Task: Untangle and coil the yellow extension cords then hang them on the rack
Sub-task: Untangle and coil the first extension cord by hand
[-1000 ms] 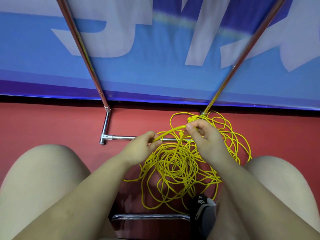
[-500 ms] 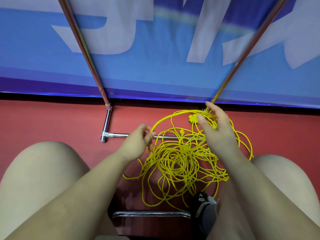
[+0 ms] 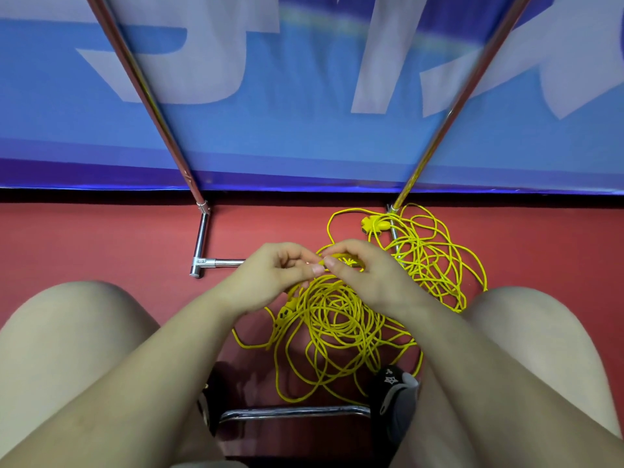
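Cords (image 3: 337,319) are lying tangled on the red floor (image 3: 101,244) between our knees; above them our left hand (image 3: 270,275) and right hand (image 3: 364,275) are both pinching one strand, fingertips meeting. Farther off, the rack (image 3: 202,238) is standing, a plug (image 3: 373,224) at its right post.

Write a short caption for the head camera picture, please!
Both hands, left hand and right hand, pinch a strand above tangled yellow cords on the red floor.

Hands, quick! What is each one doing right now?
Left hand: fingers curled, pinching a strand of the yellow extension cord.
Right hand: fingers curled, pinching the same cord strand.
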A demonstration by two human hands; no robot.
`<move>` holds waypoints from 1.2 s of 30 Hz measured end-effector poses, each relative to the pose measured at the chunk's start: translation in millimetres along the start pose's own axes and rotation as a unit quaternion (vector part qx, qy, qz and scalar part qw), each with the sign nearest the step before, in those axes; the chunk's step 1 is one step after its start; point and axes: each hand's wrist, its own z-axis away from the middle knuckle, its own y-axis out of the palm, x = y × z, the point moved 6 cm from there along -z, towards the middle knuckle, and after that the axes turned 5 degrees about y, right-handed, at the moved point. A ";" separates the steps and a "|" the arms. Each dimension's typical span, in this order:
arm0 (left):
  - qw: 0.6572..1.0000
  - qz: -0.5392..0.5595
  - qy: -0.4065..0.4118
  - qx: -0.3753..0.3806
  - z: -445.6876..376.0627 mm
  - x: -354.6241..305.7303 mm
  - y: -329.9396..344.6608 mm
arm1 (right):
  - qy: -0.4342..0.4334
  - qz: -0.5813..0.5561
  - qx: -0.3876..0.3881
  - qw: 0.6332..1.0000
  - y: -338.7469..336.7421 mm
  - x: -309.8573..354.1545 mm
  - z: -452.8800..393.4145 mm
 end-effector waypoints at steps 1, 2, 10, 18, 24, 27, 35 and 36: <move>1.000 0.000 -0.002 0.002 0.2 1.2 0.3 | 0.004 -0.009 0.004 1.000 0.9 0.5 0.0; 1.000 0.001 -0.003 -0.001 -0.1 2.4 -0.6 | 0.005 -0.021 0.003 1.000 0.7 1.8 0.8; 0.998 -0.065 -0.007 -0.003 -2.9 22.3 -3.3 | 0.004 -0.174 0.006 0.985 -9.1 10.7 4.9; 0.988 -0.151 -0.009 -0.003 -8.0 40.6 -5.2 | 0.047 -0.384 0.022 0.922 -15.0 16.2 11.1; 0.985 -0.153 -0.020 -0.080 -9.4 39.5 -19.1 | 0.094 -0.325 -0.117 0.934 -33.1 -6.2 1.8; 0.984 -0.130 -0.023 -0.120 -8.4 35.9 -25.9 | 0.089 -0.187 -0.209 0.956 -47.1 -19.0 -0.5; 0.981 0.076 -0.038 -0.176 -8.2 5.4 -22.4 | 0.037 -0.021 -0.039 0.998 0.9 -14.1 -1.7; 0.978 0.099 -0.040 -0.178 -8.0 0.7 -21.1 | 0.032 0.000 0.004 0.999 10.8 -14.6 -0.5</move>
